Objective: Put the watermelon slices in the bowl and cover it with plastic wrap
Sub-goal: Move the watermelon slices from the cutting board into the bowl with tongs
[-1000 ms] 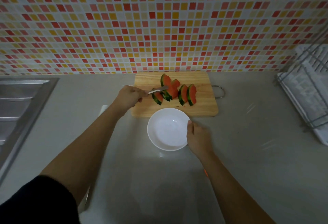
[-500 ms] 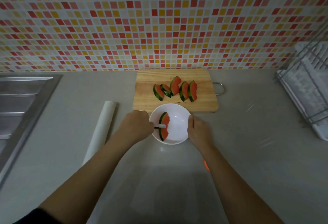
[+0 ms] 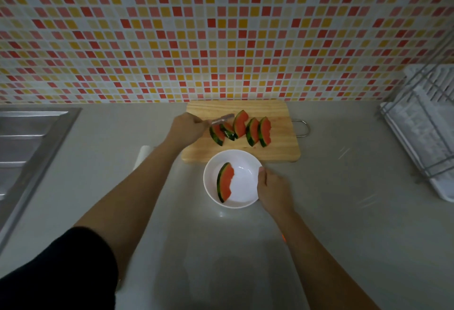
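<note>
- One watermelon slice (image 3: 224,182) lies in the white bowl (image 3: 245,177), on its left half, rind to the left.
- The bowl sits on the grey counter (image 3: 344,211), just near of the wooden cutting board (image 3: 277,110).
- The right hand (image 3: 274,188) grips the bowl's right rim, thumb over the edge.
- Five more watermelon slices (image 3: 242,129) stand in a row on the board, rinds toward the near-left.
- The left hand (image 3: 188,126) is closed round a metal utensil (image 3: 221,120), blurred, whose tip reaches over the leftmost slices.
- A roll of plastic wrap (image 3: 145,156) lies left of the bowl, mostly hidden by the left forearm.
- A steel sink (image 3: 27,137) is at far left, a dish rack (image 3: 422,132) at far right, and a mosaic tile wall (image 3: 221,27) behind.
</note>
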### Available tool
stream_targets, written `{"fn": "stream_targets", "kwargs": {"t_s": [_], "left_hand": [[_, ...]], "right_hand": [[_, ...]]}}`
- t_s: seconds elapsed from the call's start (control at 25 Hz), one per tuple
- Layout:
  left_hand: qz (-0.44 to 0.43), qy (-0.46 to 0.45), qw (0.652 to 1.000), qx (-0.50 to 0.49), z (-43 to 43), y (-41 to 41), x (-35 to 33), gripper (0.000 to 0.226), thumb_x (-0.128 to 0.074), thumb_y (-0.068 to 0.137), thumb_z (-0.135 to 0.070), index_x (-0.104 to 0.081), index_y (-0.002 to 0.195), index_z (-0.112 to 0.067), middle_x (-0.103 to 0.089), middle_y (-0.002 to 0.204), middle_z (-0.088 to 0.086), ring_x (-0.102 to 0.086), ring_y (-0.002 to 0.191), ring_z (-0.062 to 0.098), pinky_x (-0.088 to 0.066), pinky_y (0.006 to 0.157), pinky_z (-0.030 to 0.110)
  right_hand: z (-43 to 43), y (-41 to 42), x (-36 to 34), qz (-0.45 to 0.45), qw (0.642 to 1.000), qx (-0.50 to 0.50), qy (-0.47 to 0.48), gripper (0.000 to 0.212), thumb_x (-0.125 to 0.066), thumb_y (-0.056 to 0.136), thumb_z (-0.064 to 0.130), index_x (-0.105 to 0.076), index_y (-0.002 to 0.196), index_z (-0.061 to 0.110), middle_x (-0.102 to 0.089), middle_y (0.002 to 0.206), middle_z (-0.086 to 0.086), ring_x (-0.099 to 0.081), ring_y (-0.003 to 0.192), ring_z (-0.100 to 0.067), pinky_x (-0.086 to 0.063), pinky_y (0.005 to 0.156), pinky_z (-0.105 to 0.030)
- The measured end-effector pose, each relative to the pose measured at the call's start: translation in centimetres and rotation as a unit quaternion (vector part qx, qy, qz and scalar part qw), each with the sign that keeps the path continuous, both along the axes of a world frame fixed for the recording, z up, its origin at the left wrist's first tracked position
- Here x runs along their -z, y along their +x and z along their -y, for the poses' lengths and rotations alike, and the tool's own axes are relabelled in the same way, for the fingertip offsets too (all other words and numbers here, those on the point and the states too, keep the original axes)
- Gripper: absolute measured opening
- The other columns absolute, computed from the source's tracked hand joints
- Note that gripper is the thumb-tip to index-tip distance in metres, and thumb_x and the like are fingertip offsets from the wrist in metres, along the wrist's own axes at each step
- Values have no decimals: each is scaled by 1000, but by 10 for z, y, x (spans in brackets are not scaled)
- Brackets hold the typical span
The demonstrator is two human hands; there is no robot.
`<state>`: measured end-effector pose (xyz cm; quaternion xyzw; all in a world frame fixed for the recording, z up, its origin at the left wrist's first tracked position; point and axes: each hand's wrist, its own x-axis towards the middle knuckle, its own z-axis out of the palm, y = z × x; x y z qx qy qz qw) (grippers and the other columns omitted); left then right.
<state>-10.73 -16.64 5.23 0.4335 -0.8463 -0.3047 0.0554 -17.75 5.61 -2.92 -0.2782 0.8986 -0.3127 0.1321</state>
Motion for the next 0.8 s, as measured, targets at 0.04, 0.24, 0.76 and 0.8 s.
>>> {"fn": "stream_targets", "kwargs": {"t_s": [0.04,0.24,0.76,0.8], "left_hand": [[-2,-2,1000,4,6,-10,8,46,-53,91,-40,-67,69,-2,-56,59,8,-51,58,20,-38,57,26],[56,22,998,34,33,-51,25,43,-54,89,-42,-60,68,-5,-55,66,8,-53,65,22,-41,64,29],[-6,201,979,25,38,-61,21,35,-63,85,-29,-52,57,-11,-41,52,3,-30,42,14,-23,43,23],[14,180,983,38,36,-60,21,37,-64,84,-29,-50,55,-11,-41,50,3,-31,41,14,-25,43,24]], "right_hand": [[0,0,0,-5,1000,0,4,45,-29,100,26,-61,81,-1,-67,78,-20,-54,64,-23,-31,57,-25],[1,-1,3,8,1000,2,4,46,-28,99,28,-61,82,1,-68,77,-16,-55,62,-21,-36,56,-25],[3,-1,2,8,1000,-1,6,43,-29,99,28,-62,85,3,-67,76,-14,-49,61,-16,-29,49,-23],[3,-1,2,7,1000,-3,6,43,-29,99,28,-62,85,3,-67,77,-14,-50,61,-17,-30,51,-24]]}}
